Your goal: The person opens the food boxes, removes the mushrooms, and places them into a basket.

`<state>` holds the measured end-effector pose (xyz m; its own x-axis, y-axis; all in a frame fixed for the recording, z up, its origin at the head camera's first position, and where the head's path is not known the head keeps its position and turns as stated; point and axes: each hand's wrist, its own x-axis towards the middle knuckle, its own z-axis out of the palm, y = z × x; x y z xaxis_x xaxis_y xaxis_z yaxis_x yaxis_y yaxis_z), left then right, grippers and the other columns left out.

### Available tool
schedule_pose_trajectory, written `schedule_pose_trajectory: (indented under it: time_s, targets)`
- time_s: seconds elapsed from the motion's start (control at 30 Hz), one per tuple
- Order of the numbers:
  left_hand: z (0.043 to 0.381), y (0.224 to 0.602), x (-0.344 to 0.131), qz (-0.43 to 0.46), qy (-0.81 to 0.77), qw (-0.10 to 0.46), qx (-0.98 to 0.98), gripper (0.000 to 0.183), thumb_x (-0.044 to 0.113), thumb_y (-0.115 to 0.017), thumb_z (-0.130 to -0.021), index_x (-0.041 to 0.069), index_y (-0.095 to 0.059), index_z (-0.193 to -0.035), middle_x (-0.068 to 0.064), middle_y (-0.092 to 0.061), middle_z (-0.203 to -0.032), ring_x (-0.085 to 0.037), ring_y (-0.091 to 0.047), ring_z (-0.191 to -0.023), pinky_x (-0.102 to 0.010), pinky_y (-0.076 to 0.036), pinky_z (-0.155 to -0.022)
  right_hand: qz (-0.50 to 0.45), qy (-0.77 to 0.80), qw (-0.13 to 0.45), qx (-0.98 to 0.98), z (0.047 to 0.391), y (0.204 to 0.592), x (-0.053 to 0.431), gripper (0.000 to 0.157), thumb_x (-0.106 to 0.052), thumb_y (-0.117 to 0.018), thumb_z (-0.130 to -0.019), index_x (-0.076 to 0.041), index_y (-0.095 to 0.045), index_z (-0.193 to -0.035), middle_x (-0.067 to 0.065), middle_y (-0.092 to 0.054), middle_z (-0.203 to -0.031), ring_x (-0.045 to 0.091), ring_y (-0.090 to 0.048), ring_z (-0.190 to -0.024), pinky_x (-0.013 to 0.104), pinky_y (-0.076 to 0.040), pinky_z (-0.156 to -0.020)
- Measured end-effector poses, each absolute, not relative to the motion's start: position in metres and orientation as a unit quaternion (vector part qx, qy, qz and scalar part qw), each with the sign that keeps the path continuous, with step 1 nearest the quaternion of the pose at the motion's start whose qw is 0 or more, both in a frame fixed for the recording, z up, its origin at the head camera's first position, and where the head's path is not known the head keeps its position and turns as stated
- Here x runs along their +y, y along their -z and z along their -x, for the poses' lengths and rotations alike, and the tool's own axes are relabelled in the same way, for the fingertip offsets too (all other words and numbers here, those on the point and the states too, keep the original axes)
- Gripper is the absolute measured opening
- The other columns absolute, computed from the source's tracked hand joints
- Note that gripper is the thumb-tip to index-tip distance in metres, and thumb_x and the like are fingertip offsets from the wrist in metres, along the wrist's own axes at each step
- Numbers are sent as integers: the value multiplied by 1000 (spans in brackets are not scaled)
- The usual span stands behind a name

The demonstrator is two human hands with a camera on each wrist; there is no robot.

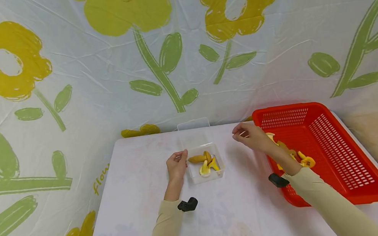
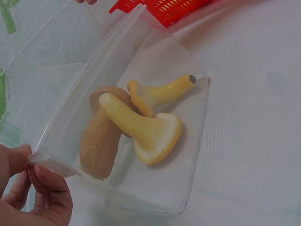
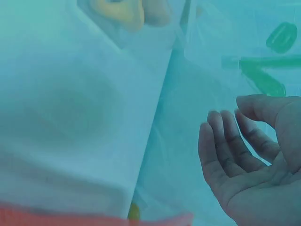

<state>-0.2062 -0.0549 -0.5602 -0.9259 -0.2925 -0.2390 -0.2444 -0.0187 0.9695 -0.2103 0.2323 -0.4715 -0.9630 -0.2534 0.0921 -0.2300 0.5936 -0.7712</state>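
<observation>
A clear plastic box (image 1: pixel 207 178) stands on the table, with its lid (image 1: pixel 194 124) folded back behind it. Inside lie a brown mushroom (image 2: pixel 99 148), a pale yellow mushroom (image 2: pixel 141 129) and a brighter yellow mushroom (image 2: pixel 162 94), touching one another. At the box's left side my left hand (image 1: pixel 176 166) pinches the rim between thumb and fingers, as the left wrist view shows. My right hand (image 1: pixel 252 139) hovers over the table between the box and the red basket, nearest the basket's left rim. Its fingers (image 3: pixel 228 146) are loosely bent, and nothing is in them.
To the right stands a red perforated basket (image 1: pixel 331 157), with several yellow and brown mushrooms (image 1: pixel 307 160) along its left side, partly hidden by my right forearm. A flower-patterned cloth (image 1: pixel 100 65) hangs behind the table and at its sides. The table's back edge runs just behind the box.
</observation>
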Motion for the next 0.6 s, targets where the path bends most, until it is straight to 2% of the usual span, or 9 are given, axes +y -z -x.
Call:
schedule_pose_trajectory:
  time_s: [0.1,0.3,0.43,0.6]
  targets:
    - [206,560,-56,-191,693,19,-695,25,21,-73,-98,-2,-70,-106,-7,-66,-84,-11,-53,-64,-17,-48,-58,141,431,26,891,213,475,220,21,-10,-65,-100,5,-64,-116,19,-70,-109,35,-66,-99,44,-59,-88]
    - [205,558,-56,-192,697,16,-691,26,20,-73,-98,-3,-69,-107,-13,-68,-87,-12,-52,-63,-17,-48,-58,146,445,58,882,215,482,199,22,-12,-65,-101,1,-64,-119,16,-69,-114,33,-65,-102,44,-58,-91]
    - [205,558,-56,-190,699,18,-689,25,20,-73,-97,-4,-70,-106,-17,-69,-90,-11,-52,-63,-17,-47,-58,162,447,62,878,216,484,185,19,-10,-65,-101,0,-64,-117,16,-69,-110,33,-65,-101,45,-58,-92]
    - [205,557,-56,-190,699,17,-689,26,20,-73,-98,-4,-69,-107,-11,-67,-85,-11,-52,-63,-17,-47,-58,178,447,63,874,218,489,168,19,-8,-66,-100,2,-65,-115,14,-69,-106,31,-65,-100,45,-58,-92]
